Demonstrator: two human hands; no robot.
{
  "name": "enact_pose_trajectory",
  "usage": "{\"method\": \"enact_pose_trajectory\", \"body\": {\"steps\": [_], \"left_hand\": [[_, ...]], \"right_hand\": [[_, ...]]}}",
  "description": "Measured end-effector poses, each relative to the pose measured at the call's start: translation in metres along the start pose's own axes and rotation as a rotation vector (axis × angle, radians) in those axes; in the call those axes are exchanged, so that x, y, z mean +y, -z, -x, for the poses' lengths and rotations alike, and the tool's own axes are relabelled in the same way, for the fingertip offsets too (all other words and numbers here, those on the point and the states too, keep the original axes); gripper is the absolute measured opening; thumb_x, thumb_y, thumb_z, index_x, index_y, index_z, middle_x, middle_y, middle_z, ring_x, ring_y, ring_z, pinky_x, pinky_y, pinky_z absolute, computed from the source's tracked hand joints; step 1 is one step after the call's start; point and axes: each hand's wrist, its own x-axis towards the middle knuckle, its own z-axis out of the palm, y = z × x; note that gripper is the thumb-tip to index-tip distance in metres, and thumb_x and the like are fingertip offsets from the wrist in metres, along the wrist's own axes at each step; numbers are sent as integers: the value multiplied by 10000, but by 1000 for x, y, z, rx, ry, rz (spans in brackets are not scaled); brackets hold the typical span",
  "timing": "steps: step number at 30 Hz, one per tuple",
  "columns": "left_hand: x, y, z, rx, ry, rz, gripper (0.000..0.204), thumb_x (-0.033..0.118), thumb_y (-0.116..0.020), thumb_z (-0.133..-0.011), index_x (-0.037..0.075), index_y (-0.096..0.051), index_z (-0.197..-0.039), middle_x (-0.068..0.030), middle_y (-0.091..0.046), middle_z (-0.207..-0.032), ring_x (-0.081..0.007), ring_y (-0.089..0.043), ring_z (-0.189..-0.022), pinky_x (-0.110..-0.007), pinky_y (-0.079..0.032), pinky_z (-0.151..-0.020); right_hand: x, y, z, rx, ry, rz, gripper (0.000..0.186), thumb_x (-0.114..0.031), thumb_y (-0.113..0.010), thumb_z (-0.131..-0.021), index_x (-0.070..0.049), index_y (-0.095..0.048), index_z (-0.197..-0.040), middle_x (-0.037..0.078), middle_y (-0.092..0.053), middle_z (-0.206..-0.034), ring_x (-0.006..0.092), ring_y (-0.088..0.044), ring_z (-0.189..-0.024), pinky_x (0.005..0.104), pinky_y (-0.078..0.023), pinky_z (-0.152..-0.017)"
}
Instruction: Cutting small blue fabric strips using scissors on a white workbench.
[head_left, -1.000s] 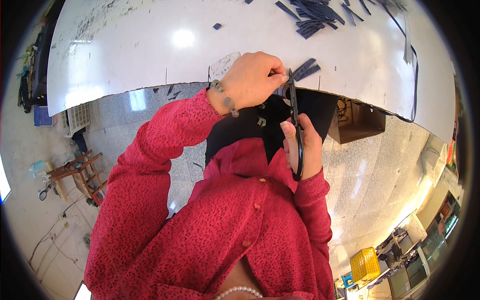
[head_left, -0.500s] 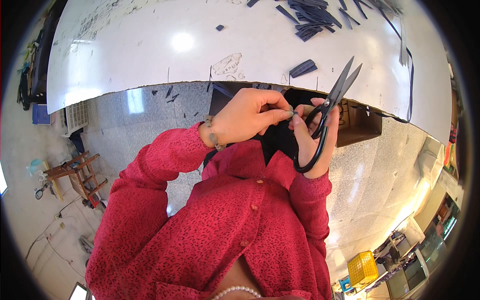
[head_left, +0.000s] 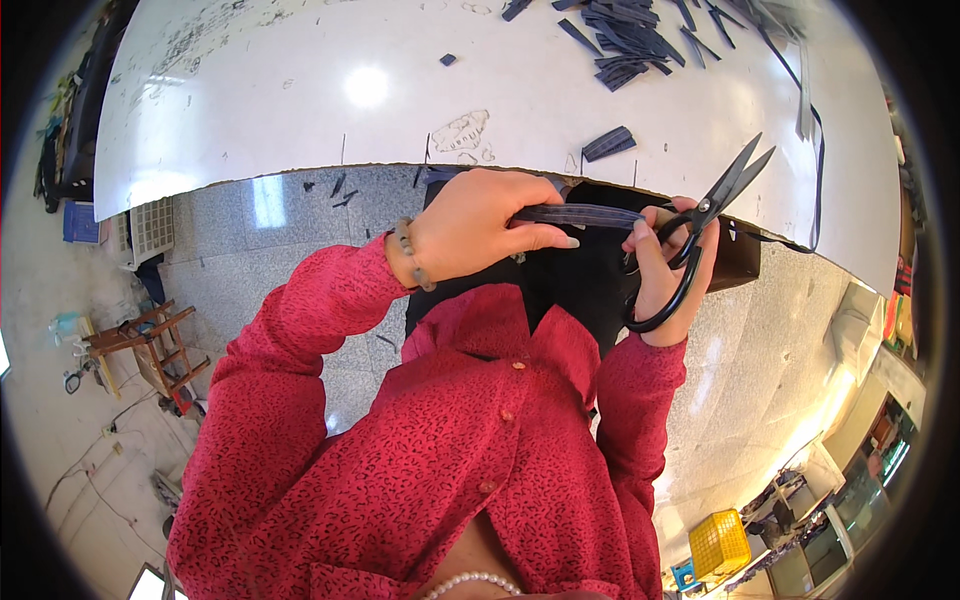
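The white table spans the upper area. A pile of dark strips lies on its far side. The scissors, blades parted, are held in the right hand, whose thumb and forefinger also pinch one end of the dark strip. The left hand curls loosely around the other end, thumb tip spread below it. The dark strip spans both hands beside the table's near edge. A small dark piece lies on the table.
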Motion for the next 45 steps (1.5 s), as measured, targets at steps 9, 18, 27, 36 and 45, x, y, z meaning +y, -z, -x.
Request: {"method": "enact_pose_trajectory", "body": {"steps": [9, 18, 27, 36, 45], "left_hand": [[-9, -6, -6, 21, 133, 222, 154, 179, -616, -915, 29, -650, -915, -15, -545, -619, -83, -470, -563, -258, -380, -511], [-13, -1, -19, -22, 255, 321, 142, 135, -602, -922, 11, -670, -931, 31, -515, -599, -34, -447, -549, -194, -343, -501], [-11, 4, -27, -84, 205, 230, 155, 150, -589, -918, 14, -660, -941, 1, -563, -582, -55, -472, -522, -224, -364, -490], [-10, 2, -42, -33, 240, 45, 203, 193, -557, -877, 36, -655, -795, -100, -604, -569, -284, -602, -545, -358, -462, -548], [-16, 1, -48, -71, 297, 127, 209, 188, -579, -865, 16, -649, -769, -93, -612, -565, -243, -613, -533, -344, -467, -545]], "right_hand": [[2, -1, -7, 20, -24, -3, 402, 52, -628, -806, -22, -436, -1152, 74, -603, -866, 104, -580, -707, 221, -500, -657], [7, -6, -15, 53, -23, 75, 402, 40, -641, -804, -27, -431, -1140, 62, -594, -859, 97, -568, -755, 216, -477, -694], [8, -7, -20, 67, -29, 136, 394, 39, -632, -813, -13, -419, -1139, 60, -586, -838, 94, -552, -764, 218, -455, -729], [19, -10, -23, 127, 89, 299, 431, 19, -667, -803, 1, -421, -1157, 50, -600, -811, 93, -542, -687, 225, -456, -662], [22, 8, 22, -127, -142, 212, 397, -127, -664, -869, 1, -427, -1160, 16, -556, -796, 72, -506, -712, 214, -419, -682]]}}
